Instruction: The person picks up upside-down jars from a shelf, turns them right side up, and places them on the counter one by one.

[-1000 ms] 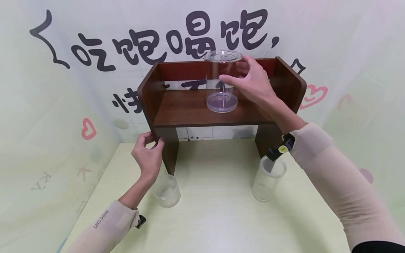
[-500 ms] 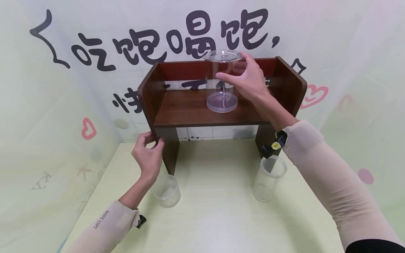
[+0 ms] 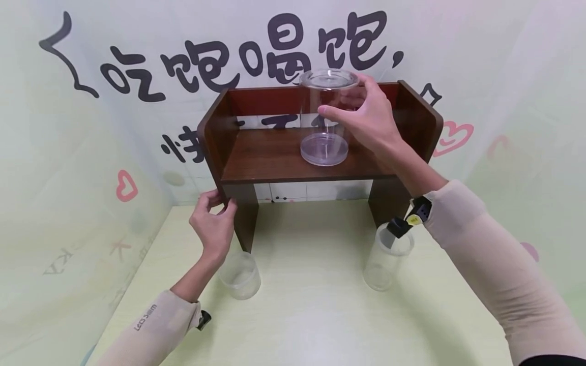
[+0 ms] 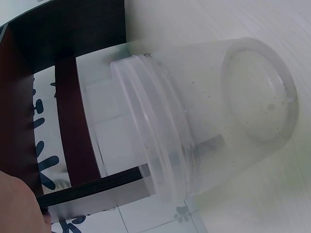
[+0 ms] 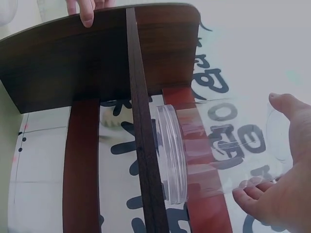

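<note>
Clear jar (image 3: 326, 119) on shelf (image 3: 274, 157) middle, my right hand (image 3: 366, 119) fingers curled round it; left hand (image 3: 214, 223) grips shelf's left leg, steadying.

"Lets Slim" on left sleeve (image 3: 147, 325)

From my head view, the right hand (image 3: 366, 119) covers the right side of the clear jar (image 3: 326, 119). The right wrist camera hides part of the right cup (image 3: 386, 259). The left forearm overlaps the left cup (image 3: 240, 274). In my left wrist view, the left hand (image 4: 17, 201) is cut off at the corner.
</note>
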Demonstrator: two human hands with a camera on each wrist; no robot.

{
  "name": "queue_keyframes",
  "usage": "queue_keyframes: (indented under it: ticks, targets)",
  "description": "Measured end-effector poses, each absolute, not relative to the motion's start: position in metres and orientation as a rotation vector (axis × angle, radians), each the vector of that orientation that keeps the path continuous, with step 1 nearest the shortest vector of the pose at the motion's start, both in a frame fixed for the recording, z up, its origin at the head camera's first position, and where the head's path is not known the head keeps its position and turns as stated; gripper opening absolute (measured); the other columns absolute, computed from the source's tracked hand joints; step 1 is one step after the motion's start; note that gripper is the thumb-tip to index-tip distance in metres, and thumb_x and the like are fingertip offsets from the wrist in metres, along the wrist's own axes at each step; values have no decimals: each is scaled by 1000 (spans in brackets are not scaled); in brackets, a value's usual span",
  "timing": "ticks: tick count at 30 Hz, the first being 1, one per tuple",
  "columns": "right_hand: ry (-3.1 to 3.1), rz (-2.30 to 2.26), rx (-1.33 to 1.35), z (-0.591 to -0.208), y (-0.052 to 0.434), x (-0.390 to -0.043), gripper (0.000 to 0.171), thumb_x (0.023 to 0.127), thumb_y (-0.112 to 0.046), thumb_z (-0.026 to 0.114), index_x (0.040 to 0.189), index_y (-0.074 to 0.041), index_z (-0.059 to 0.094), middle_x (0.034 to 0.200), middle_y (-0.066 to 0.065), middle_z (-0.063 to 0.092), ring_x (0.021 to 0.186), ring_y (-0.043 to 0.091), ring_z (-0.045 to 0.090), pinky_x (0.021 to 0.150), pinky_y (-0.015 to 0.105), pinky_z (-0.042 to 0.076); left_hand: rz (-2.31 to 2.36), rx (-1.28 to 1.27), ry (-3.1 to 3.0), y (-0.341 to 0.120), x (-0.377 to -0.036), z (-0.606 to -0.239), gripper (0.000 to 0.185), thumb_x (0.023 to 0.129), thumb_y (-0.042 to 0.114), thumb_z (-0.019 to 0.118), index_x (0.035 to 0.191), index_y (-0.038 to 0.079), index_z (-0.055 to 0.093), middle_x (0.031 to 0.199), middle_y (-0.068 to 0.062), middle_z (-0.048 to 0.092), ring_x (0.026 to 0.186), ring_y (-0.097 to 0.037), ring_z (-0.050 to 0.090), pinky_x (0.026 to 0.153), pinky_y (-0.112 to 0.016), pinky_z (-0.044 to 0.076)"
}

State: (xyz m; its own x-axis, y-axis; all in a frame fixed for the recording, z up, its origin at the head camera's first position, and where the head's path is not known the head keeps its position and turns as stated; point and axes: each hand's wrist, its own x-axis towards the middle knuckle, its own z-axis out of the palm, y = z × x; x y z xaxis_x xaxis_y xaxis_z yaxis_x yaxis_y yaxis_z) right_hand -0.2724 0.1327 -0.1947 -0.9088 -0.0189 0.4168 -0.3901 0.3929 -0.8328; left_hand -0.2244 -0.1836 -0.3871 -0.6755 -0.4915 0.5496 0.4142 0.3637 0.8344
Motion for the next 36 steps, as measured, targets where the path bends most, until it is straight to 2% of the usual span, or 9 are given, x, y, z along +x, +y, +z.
queue_keyframes:
  ticks: [5,11,18,22,27,31,36]
  targets:
    - [-2275,1560,402,-194,138,-260,89,85,-37,88,158,-19,41,140,9,63,129,18,64,111,36,54,-1431,87,-1826,-182,-225,-388,22,90,4,81,111,-3,75,101,-17,77,88,-10,66,78,-10,58]
    - [-2273,1506,438,-193,146,-243,87,86,-37,88,158,-18,43,138,10,65,127,19,65,111,35,54,-1423,108,-1831,-179,-225,-386,23,90,-3,77,112,-9,72,102,-25,75,90,-16,66,78,-9,57]
    - [-2260,1523,468,-195,156,-223,80,87,-32,87,154,-15,46,143,8,64,130,21,65,109,37,56,-1456,92,-1829,-181,-225,-385,22,90,4,81,110,-2,75,98,-16,75,89,-11,66,79,-10,58]
    - [-2259,1554,475,-197,162,-211,77,88,-31,87,152,-17,48,143,6,65,129,20,66,106,35,57,-1471,78,-1815,-181,-225,-386,22,89,4,81,109,-3,74,96,-13,74,88,-11,67,79,-12,59]
    - [-2252,1580,470,-202,170,-196,74,88,-28,86,152,-19,49,140,7,66,125,21,67,103,29,58,-1459,65,-1828,-183,-225,-387,23,90,4,80,110,-4,73,97,-13,74,90,-11,67,80,-12,59]
    - [-2228,1638,468,-206,175,-185,72,90,-22,85,152,-17,48,138,9,66,121,20,68,95,22,60,-1443,65,-1846,-184,-225,-387,24,91,5,79,112,-4,73,99,-14,75,90,-10,67,80,-12,59]
    - [-2185,1733,508,-213,180,-172,71,90,-14,83,152,-15,48,135,14,66,115,22,69,90,20,61,-1447,74,-1856,-184,-224,-386,24,90,5,80,112,-4,74,99,-14,75,90,-10,67,80,-12,59]
